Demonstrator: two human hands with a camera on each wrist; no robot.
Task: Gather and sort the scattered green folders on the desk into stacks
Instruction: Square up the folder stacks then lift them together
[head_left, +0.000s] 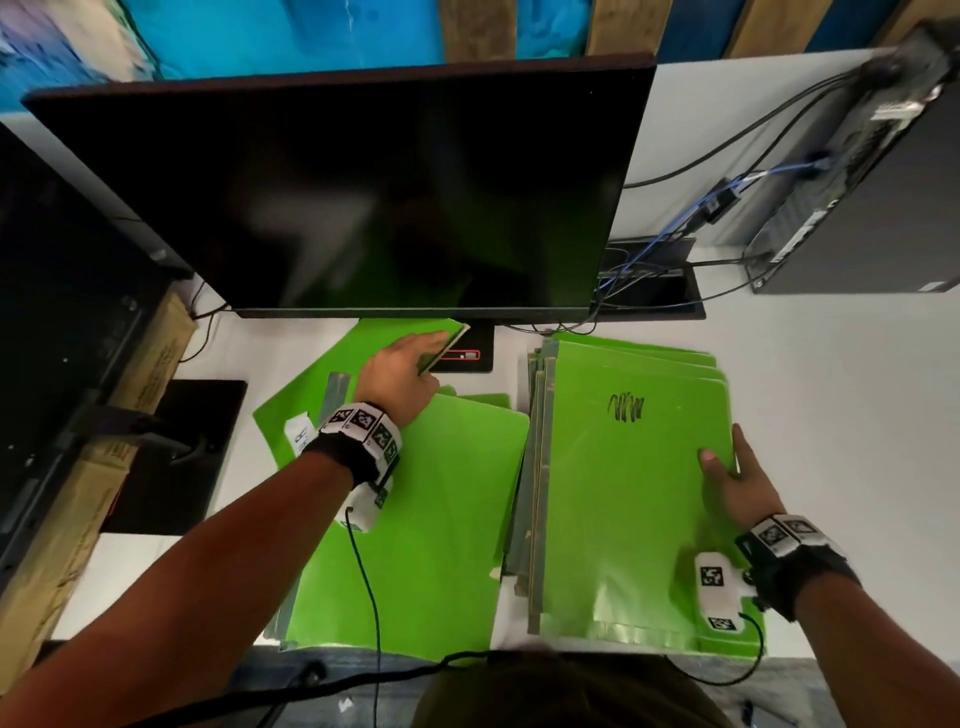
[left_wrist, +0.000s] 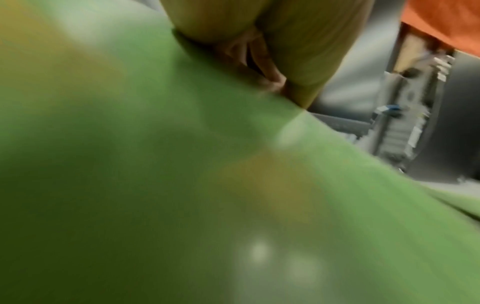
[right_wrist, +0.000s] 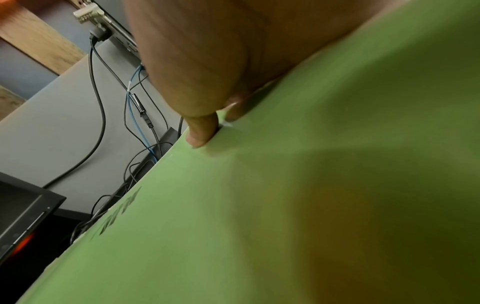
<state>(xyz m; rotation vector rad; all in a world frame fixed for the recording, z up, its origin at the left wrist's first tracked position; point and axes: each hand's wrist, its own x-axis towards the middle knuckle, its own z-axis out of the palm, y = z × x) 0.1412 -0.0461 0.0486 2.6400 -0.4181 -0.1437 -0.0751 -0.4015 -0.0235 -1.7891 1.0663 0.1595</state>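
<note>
Two piles of green folders lie on the white desk. The left pile is loosely fanned. The right pile is squarer, and its top folder carries a black scribble. My left hand reaches to the far end of the left pile and grips the raised corner of a green folder just under the monitor; the left wrist view is a green blur. My right hand holds the right edge of the right pile's top folder, thumb on top.
A large dark monitor stands behind the piles, its base beside the lifted corner. A computer tower and cables sit at the back right. A second screen, its stand and a cardboard box are on the left.
</note>
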